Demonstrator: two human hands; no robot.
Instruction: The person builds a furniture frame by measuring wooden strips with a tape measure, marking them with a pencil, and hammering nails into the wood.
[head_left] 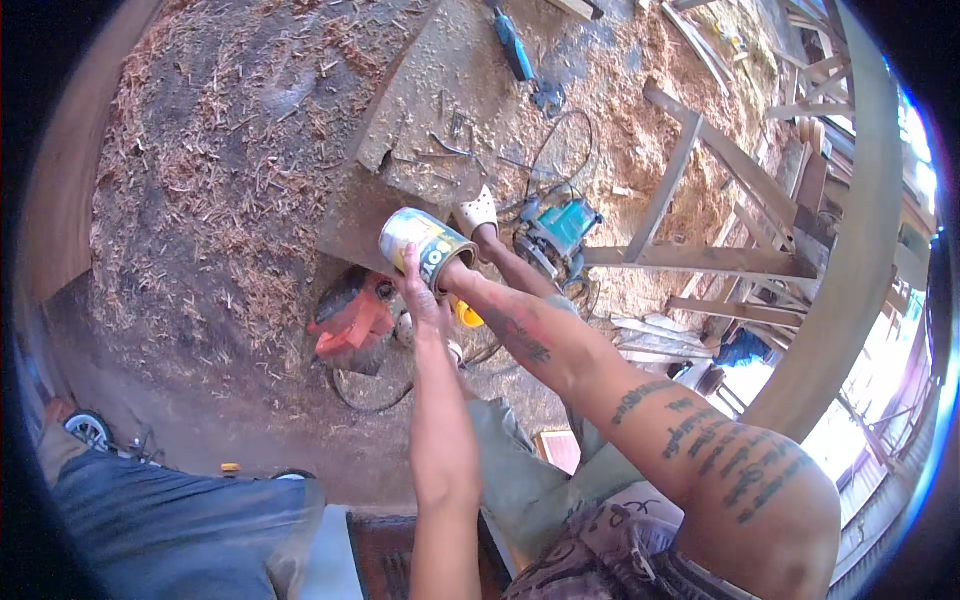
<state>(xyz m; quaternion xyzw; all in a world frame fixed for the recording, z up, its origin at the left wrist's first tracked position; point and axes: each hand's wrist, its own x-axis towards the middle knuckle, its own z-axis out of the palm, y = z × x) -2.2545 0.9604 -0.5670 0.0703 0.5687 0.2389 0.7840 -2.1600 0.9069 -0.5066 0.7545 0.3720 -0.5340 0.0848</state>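
My left hand (420, 292) grips the side of an open, labelled metal can (415, 235), which is held tilted above the floor. My right hand (455, 274) reaches into the can's mouth, its fingers hidden inside. Beneath and around the can are my white perforated clogs (476, 208), a yellow object (470, 314) and an orange-red power tool (352, 322). To the right of the can lies a teal power tool (560, 225) with a black cord.
Wood shavings cover the floor (230, 170) around a dusty board (420, 90), with a blue hand tool (512, 45) near it. Timber frames (665, 185) crowd the right. Blue cloth (180, 520) and a small wheel (87, 430) are at lower left.
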